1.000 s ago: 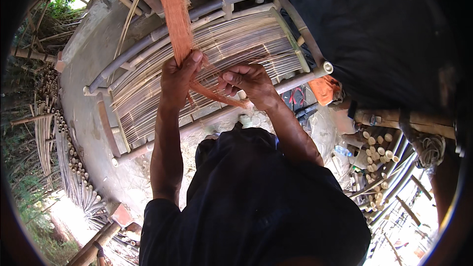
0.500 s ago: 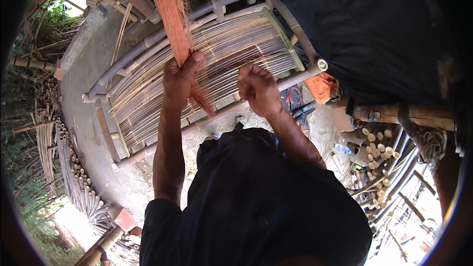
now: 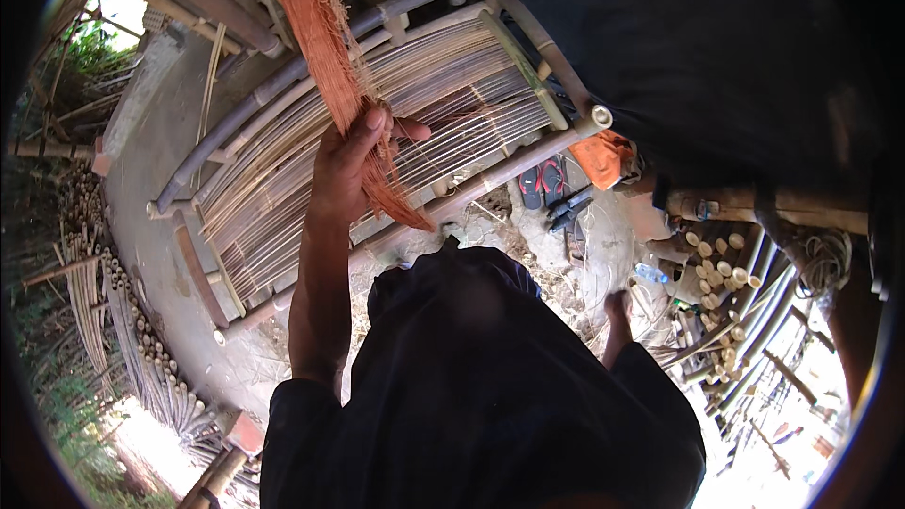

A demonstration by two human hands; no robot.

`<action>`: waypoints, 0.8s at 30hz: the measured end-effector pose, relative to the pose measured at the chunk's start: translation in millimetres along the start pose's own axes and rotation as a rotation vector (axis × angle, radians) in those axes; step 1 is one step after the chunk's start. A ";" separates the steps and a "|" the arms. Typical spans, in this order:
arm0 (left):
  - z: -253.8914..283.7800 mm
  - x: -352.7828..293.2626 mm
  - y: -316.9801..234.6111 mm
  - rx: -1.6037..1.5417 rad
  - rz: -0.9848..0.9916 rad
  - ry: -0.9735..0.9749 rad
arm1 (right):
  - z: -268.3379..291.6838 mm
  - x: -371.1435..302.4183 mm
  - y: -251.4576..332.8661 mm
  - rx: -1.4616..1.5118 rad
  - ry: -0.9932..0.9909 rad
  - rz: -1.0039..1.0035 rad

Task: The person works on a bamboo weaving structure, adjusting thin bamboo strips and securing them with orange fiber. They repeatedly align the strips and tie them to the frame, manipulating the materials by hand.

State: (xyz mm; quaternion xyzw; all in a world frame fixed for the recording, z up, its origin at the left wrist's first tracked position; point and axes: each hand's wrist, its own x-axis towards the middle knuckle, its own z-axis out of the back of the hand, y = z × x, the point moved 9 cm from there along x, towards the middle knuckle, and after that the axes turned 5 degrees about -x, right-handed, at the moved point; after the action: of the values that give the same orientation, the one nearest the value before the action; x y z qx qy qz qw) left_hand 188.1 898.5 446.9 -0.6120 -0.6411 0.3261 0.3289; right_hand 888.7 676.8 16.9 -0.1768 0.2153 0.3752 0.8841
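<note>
Item: one strip of reddish-orange fibre [image 3: 319,33], frayed along one edge. We place it in the left hand [image 3: 347,160], the nearer of the two, closed with thumb pressed over the strip and fingers curled behind. Long axis: from the grip, away and leftward; a loose tail hangs just right of the palm, toward the wearer. Beneath that hand: bamboo bench [image 3: 471,192]. Right hand [image 3: 617,303]: low, well apart from the strip; we cannot tell its openness or contents. Markings: we can read none.
</note>
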 end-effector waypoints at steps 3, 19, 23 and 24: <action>-14.2 2.3 0.6 0.236 -0.093 -0.059 | 103.0 -65.7 185.6 0.631 -0.145 0.440; 35.5 -10.7 -0.3 0.144 0.005 -0.237 | 187.2 -307.3 475.7 1.108 0.515 1.222; 45.6 -12.0 -7.0 0.127 0.005 -0.316 | 62.2 -181.1 322.8 1.178 0.690 0.359; 48.9 -10.3 -2.1 0.062 -0.006 -0.301 | 30.0 -143.8 266.5 1.192 0.564 0.302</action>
State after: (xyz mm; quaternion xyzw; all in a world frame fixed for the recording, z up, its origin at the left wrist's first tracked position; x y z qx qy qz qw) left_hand 147.1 887.4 420.4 -0.5438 -0.6748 0.4327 0.2485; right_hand 609.0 781.4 75.7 0.2819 0.6303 0.2515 0.6783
